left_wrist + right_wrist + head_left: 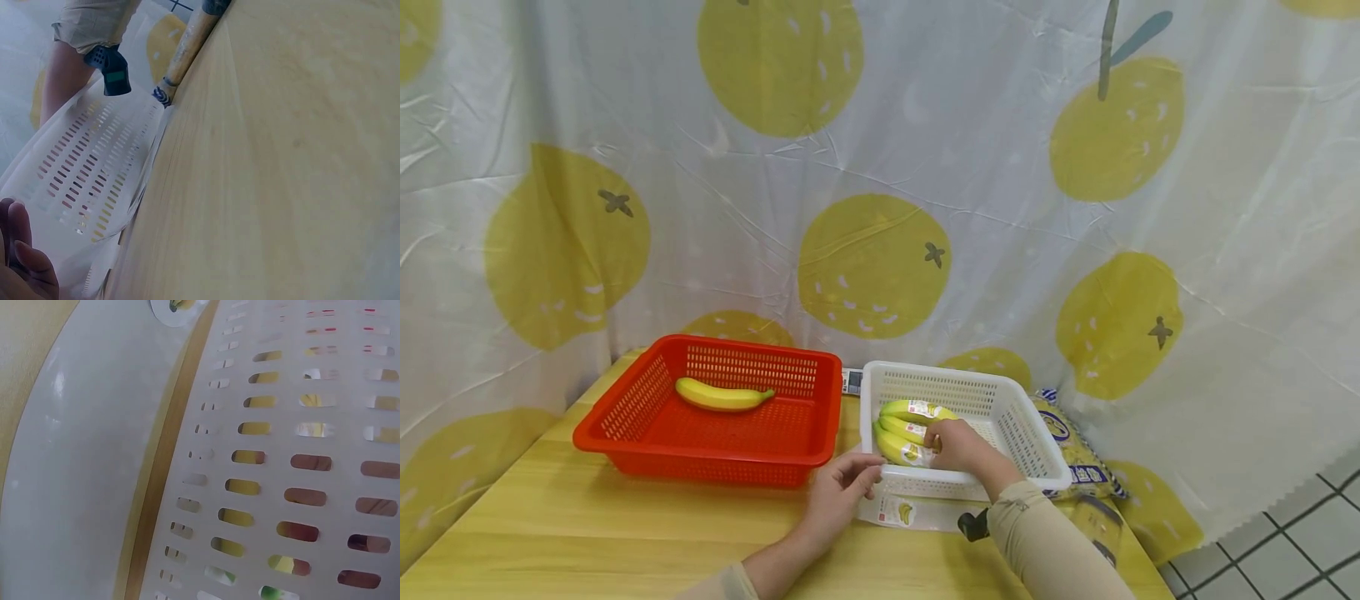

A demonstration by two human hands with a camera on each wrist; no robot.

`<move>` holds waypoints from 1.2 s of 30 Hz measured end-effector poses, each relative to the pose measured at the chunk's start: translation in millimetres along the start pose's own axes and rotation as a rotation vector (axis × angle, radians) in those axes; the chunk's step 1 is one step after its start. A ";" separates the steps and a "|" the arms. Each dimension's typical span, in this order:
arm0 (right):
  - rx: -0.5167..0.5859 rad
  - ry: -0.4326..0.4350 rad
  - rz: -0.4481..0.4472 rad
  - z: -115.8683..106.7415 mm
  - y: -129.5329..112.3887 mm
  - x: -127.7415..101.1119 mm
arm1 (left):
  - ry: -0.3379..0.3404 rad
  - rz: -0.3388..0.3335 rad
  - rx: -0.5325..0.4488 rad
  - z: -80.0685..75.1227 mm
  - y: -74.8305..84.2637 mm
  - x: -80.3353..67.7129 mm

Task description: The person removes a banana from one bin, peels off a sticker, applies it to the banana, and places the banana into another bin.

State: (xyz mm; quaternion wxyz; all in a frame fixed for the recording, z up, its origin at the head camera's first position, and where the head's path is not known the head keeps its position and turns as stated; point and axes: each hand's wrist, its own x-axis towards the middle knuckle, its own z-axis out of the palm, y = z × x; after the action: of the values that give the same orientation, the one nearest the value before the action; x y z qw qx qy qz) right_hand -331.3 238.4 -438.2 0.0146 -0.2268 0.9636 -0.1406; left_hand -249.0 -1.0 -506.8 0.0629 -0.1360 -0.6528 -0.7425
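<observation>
The right hand is inside the white perforated plastic basket, which stands on the pale wooden surface. Its fingers curl over a bunch of yellow bananas with paper labels and grip the bunch near its right end. The bunch lies on the basket floor at the left-hand side, close to the near wall. In the right wrist view only the slotted basket wall shows, with yellow patches visible through the slots; the fingers do not appear there.

The left hand is outside the basket at its near left corner. Its fingers are loosely extended and rest against the rim and outer wall; they are not closed round anything. The left wrist view shows two fingertips beside the basket wall and the wooden surface alongside.

A clear plastic bag with a banana sticker lies flat on the surface, just in front of the basket and between the two forearms.

A red perforated plastic basket stands on the surface just beside the white one, to its left. A single yellow banana lies in it toward the far wall.

A yellow and blue printed packet lies just right of the white basket. A white curtain with yellow fruit print hangs behind the surface.
</observation>
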 end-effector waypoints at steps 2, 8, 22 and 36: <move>-0.001 0.010 0.002 -0.2 -1.0 0.0 | 0.002 0.003 -0.002 0.1 0.1 -0.2; -0.003 0.018 0.016 -0.9 -1.1 -0.3 | 0.002 0.007 0.000 0.1 0.5 -0.2; -0.015 -0.054 0.011 -15.9 -16.6 -5.0 | -0.036 -0.013 -0.018 -1.2 4.5 -2.3; 0.090 0.450 -0.123 2.5 -109.8 -17.1 | -0.150 0.425 0.137 -24.6 69.9 2.9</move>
State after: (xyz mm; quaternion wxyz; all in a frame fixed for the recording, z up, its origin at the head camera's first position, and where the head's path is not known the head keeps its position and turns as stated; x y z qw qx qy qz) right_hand -268.2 151.1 -410.7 -0.1993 -0.2473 0.9197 -0.2309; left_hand -235.8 -34.8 -442.1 0.1780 -0.3206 -0.6613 -0.6544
